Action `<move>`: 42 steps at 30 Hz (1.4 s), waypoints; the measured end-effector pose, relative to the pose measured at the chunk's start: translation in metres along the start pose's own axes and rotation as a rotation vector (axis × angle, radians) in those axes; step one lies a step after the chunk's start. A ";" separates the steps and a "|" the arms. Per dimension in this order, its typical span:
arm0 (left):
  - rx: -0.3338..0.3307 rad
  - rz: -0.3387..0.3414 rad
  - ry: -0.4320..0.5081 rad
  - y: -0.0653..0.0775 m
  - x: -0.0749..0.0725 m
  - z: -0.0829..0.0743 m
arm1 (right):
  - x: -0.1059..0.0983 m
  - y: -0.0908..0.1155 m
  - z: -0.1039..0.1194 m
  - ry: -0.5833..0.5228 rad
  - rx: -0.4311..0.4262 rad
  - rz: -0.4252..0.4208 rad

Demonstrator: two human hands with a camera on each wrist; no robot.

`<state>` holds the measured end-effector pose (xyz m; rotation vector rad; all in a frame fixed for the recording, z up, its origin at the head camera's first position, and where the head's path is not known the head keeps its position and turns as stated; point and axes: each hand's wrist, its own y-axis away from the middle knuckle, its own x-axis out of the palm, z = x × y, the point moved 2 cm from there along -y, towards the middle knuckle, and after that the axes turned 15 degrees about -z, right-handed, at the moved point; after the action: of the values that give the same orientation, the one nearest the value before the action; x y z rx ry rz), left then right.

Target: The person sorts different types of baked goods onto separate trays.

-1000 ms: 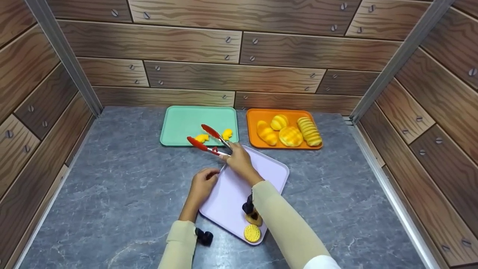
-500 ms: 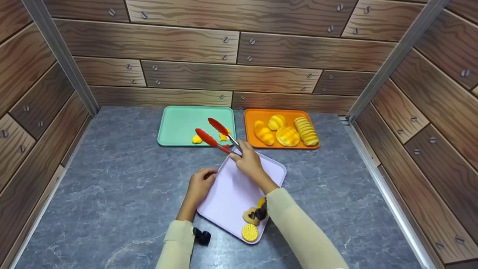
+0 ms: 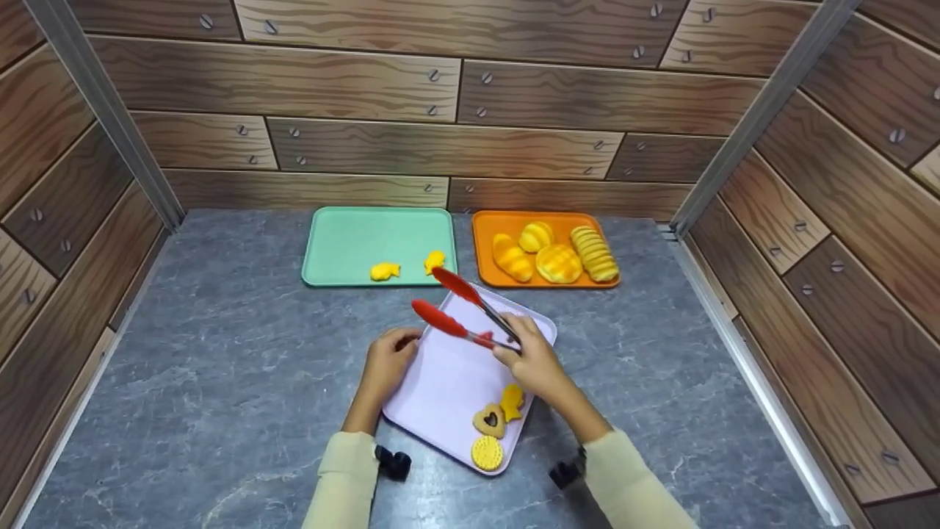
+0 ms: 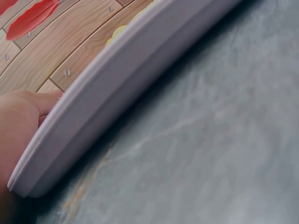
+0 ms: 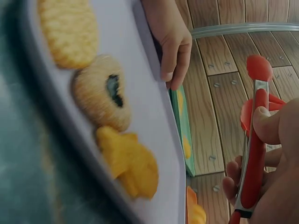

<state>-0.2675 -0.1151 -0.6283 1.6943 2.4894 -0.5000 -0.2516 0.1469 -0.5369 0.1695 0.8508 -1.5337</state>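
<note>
My right hand (image 3: 540,364) holds red-tipped tongs (image 3: 439,320) above the lilac tray (image 3: 440,393). The tongs' arms stand apart with nothing between them; the right wrist view shows the thumb on the red handle (image 5: 253,177). At the tray's left edge, my left hand (image 3: 388,367) grips the rim, part of its fingers hidden. Along the tray's near right edge lie a round yellow biscuit (image 3: 487,453), a heart-shaped cookie (image 3: 481,417) with a dark centre, and a yellow fish-shaped cracker (image 3: 512,402). Behind, the green tray (image 3: 367,235) bears two yellow fish-shaped crackers (image 3: 384,272).
An orange tray (image 3: 488,222) at the back right carries several toy breads, among them a long striped loaf (image 3: 595,254) and a croissant (image 3: 512,257). Wood-patterned walls (image 3: 352,81) enclose the grey marbled table (image 3: 242,345) at the back and sides.
My right hand has drawn the tongs back from the green tray, toward me and to the right, over the lilac tray. The fish-shaped cracker near the heart cookie is now uncovered. The left hand stays put.
</note>
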 end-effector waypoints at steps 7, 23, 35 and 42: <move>0.018 -0.002 0.022 -0.001 -0.002 -0.001 | -0.029 0.030 -0.018 0.081 -0.026 0.000; -0.014 0.006 -0.003 0.000 -0.002 0.002 | -0.080 0.077 -0.058 0.228 -0.063 0.089; -0.009 -0.008 0.003 0.001 -0.003 0.001 | -0.098 0.095 -0.077 0.328 -0.085 0.151; -0.014 0.000 0.015 0.001 -0.001 0.002 | -0.100 0.092 -0.077 0.340 -0.092 0.178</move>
<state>-0.2665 -0.1166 -0.6296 1.6996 2.4968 -0.4701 -0.1785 0.2810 -0.5718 0.4362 1.1403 -1.3151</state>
